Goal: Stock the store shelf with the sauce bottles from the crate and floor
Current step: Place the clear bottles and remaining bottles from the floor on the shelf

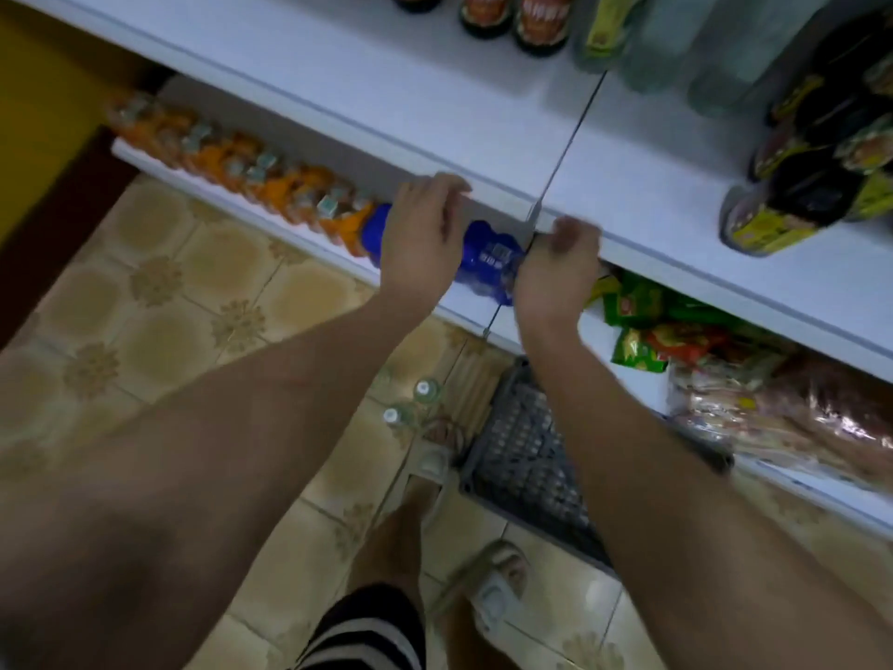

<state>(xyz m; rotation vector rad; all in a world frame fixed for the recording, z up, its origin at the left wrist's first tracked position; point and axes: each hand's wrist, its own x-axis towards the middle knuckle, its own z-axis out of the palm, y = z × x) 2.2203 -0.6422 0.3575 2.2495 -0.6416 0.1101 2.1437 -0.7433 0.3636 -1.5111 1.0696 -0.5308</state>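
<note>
A blue bottle (488,256) lies at the front of the lower shelf (290,234), just right of a row of orange sauce bottles (241,171). My left hand (420,229) grips its left part, with the fingers curled over the top. At the bottle's right end my right hand (555,268) holds it with curled fingers, under the edge of the upper shelf (435,113). Motion blur hides the bottle's details. A grey crate (531,452) stands on the floor below, and two white-capped bottles (425,391) stand beside it on the tiles.
Green snack packets (638,321) and wrapped goods fill the lower shelf to the right. Dark bottles (821,162) and red-labelled bottles (536,21) stand on the upper shelf. My sandalled feet (497,582) are on the tiled floor next to the crate.
</note>
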